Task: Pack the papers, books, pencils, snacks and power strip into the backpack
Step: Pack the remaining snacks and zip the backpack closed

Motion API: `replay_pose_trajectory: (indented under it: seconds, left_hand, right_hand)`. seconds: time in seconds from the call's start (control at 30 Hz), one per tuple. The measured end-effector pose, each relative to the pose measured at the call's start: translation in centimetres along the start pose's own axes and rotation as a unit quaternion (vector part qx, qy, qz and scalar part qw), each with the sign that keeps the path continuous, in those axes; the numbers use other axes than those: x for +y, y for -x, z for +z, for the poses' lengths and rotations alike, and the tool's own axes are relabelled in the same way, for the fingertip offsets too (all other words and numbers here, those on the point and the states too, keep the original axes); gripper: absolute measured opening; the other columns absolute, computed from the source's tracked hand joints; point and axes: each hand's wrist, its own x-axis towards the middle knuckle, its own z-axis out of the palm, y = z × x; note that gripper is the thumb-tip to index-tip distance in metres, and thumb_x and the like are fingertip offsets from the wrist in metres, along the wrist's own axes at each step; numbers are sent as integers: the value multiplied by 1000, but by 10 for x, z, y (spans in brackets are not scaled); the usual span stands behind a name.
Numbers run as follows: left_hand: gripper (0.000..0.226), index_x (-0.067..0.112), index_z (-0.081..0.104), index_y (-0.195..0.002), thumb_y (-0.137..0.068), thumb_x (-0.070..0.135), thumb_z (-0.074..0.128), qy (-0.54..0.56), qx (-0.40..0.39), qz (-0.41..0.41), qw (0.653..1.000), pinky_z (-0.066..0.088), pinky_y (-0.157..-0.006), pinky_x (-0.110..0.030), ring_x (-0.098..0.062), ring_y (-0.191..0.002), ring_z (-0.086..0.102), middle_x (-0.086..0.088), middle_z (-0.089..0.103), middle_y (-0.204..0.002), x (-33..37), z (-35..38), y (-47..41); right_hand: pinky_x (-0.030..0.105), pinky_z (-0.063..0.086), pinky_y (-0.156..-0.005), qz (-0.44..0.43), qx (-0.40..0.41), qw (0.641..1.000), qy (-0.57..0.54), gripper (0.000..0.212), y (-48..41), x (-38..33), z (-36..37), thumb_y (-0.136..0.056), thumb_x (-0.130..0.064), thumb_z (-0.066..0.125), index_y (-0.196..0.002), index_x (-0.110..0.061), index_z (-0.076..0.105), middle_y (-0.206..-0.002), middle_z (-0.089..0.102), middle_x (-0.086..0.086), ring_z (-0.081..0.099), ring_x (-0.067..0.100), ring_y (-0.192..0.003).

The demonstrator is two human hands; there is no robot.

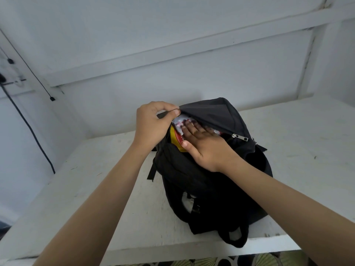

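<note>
A black backpack (211, 181) lies on the white table (96, 189), its top compartment unzipped. My left hand (153, 123) pinches the edge of the top flap and holds it up. My right hand (203, 146) lies flat, fingers together, pressing on snack packets (177, 129) inside the opening: one silvery with red print, one yellow and red below it. A metal zipper pull (240, 136) hangs at the right end of the opening. Papers, books, pencils and power strip are not visible.
The table sits in a white alcove with a wall close behind the bag. Black cables (28, 120) hang along the left wall. The table's front edge (172, 248) runs just below the bag's straps, with patterned floor beneath.
</note>
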Motion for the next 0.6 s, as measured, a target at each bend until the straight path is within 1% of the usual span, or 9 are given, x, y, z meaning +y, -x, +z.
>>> replay_pose_trajectory:
  seconds: [0.07,0.17,0.23,0.3,0.33,0.4,0.47,0.5,0.6]
  left_hand:
    - [12,22,73,-87,-82,12,70,-4,1,0,1000,51,-86,-23,-5,-89,64,16,65,-82,0,1,1]
    - [16,26,71,-85,-81,10,69,9,4,-7,1000,50,-85,-18,-3,-87,64,18,65,-81,0,2,4]
    - [16,25,71,-84,-81,10,69,14,0,-9,1000,49,-84,-16,-1,-87,64,18,66,-81,-3,4,6]
    - [16,26,72,-83,-81,10,69,16,-17,-10,1000,48,-84,-13,2,-86,64,19,67,-82,-6,5,11]
    - [17,27,71,-81,-81,10,69,17,-27,-7,999,47,-83,-12,3,-86,63,20,67,-83,-8,5,15]
    - [18,25,71,-80,-80,7,70,22,-45,3,999,46,-82,-11,3,-85,64,18,68,-84,-13,6,23]
    - [16,21,72,-80,-79,5,70,27,-59,9,998,47,-81,-12,2,-84,65,16,69,-84,-17,8,30]
    - [16,20,72,-81,-80,4,69,30,-66,5,997,48,-82,-15,1,-85,65,14,69,-85,-20,9,32]
    - [13,20,72,-84,-82,8,68,18,-83,-11,996,51,-82,-19,-1,-87,65,13,69,-86,-26,11,39]
  right_hand:
    - [32,8,-115,21,-6,1000,15,82,-8,1,-1,-83,-65,-8,-151,-23,7,-159,5,-3,5,15,-146]
    - [32,8,-115,37,-15,999,11,65,-14,2,-2,-96,-57,10,-152,-24,8,-159,6,-4,5,14,-146]
    - [33,9,-115,37,-12,999,-3,68,-11,1,-2,-94,-60,12,-152,-23,10,-159,7,-2,6,15,-146]
    - [33,14,-115,12,12,1000,-18,76,-2,1,-3,-89,-62,10,-151,-17,14,-158,15,5,14,20,-145]
    - [32,16,-115,-6,19,999,-27,76,4,1,-5,-90,-60,12,-150,-14,16,-156,19,9,18,22,-144]
    - [29,12,-116,-45,16,998,-40,73,20,2,-7,-93,-56,16,-149,-10,19,-155,23,12,18,22,-143]
    - [29,7,-118,-70,2,996,-46,71,38,-1,-9,-94,-54,18,-149,-10,21,-155,21,10,14,19,-144]
    - [29,7,-118,-76,0,996,-44,69,47,-2,-8,-94,-53,20,-149,-10,24,-155,23,8,16,18,-144]
    - [26,13,-115,-75,-2,997,-35,65,68,-8,-5,-96,-53,21,-142,-11,40,-144,44,6,35,18,-137]
